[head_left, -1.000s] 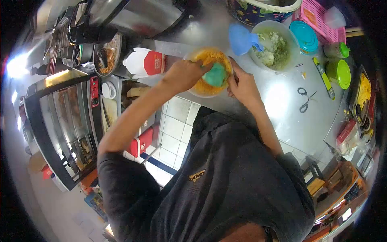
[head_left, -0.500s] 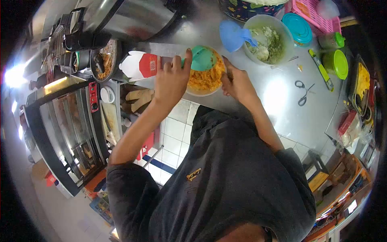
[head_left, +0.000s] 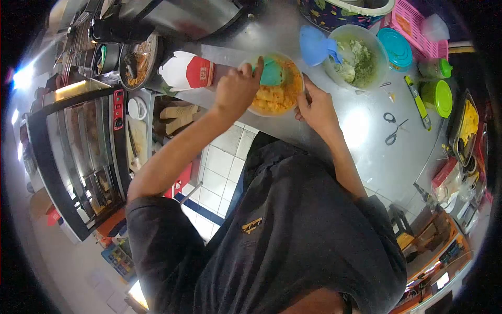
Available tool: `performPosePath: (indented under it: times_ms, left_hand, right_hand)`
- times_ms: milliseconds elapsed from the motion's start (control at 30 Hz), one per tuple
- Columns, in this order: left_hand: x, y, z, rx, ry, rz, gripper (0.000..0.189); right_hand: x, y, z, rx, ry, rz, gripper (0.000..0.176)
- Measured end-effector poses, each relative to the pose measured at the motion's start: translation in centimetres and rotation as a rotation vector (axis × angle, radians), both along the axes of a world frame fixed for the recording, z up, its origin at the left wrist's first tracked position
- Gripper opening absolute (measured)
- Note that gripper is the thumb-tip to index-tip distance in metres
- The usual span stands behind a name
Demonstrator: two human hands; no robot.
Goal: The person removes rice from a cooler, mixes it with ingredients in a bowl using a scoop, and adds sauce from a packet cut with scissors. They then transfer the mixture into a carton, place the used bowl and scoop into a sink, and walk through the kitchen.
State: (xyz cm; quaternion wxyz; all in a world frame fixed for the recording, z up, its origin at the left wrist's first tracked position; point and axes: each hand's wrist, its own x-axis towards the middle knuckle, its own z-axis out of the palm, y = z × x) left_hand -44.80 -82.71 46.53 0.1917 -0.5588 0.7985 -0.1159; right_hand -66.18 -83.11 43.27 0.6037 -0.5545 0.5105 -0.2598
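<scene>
A bowl of orange, crumbly food (head_left: pixel 272 102) stands on the steel counter in front of me. My left hand (head_left: pixel 236 90) is closed on a teal-green plastic scoop (head_left: pixel 270 73), index finger laid along it, and the scoop sits in the food on the far side of the bowl. At the bowl's right rim, my right hand (head_left: pixel 316 108) grips the edge between thumb and fingers. Left of my left hand, a red and white paper food box (head_left: pixel 191 71) stands with its flaps spread.
Right of the bowl are a tub of greenish-white food (head_left: pixel 361 57), a blue bag (head_left: pixel 314 46), scissors (head_left: pixel 392 129) and a green-lidded jar (head_left: pixel 436 98). A pan (head_left: pixel 137 65) lies at left, above a glass-fronted warmer (head_left: pixel 78 162). A pink basket (head_left: pixel 418 29) is at far right.
The scoop looks narrower and more tilted, and the near food has been pressed into smoother, flatter lumps. The counter items have shifted slightly right in view.
</scene>
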Motion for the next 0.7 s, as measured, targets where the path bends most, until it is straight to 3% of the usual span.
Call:
performPosePath:
  times_ms: [33,100,233,300,400,567,633,700]
  left_hand:
    - [-0.7,0.5,-0.9,0.001,0.003,0.003,0.055]
    - [-2.0,1.4,-1.5,0.077,0.089,0.326,0.049]
    - [-1.1,1.8,-0.2,0.332,0.225,0.389,0.040]
    - [-0.8,2.0,-1.8,0.510,0.364,0.215,0.031]
    - [-3.4,2.9,-3.5,0.441,0.546,0.318,0.030]
    - [-3.1,4.2,-3.1,0.407,0.543,0.277,0.031]
    - [-3.0,4.0,1.8,0.272,0.549,0.471,0.035]
    - [-2.3,3.6,4.5,0.220,0.558,0.461,0.034]
  right_hand:
    - [0.1,0.0,0.0,0.001,0.003,0.003,0.048]
    - [0.3,-0.1,0.0,0.132,-0.042,-0.058,0.046]
    - [0.6,0.0,-0.4,0.142,-0.060,-0.059,0.046]
    - [0.7,0.1,-0.5,0.105,-0.094,-0.055,0.046]
    - [0.3,0.0,-1.3,0.176,-0.139,-0.017,0.046]
    - [0.7,0.3,-1.6,0.156,-0.157,-0.009,0.047]
    - [0.5,0.4,-1.7,0.161,-0.179,-0.034,0.047]
    - [0.2,0.2,-1.5,0.118,-0.104,0.015,0.047]
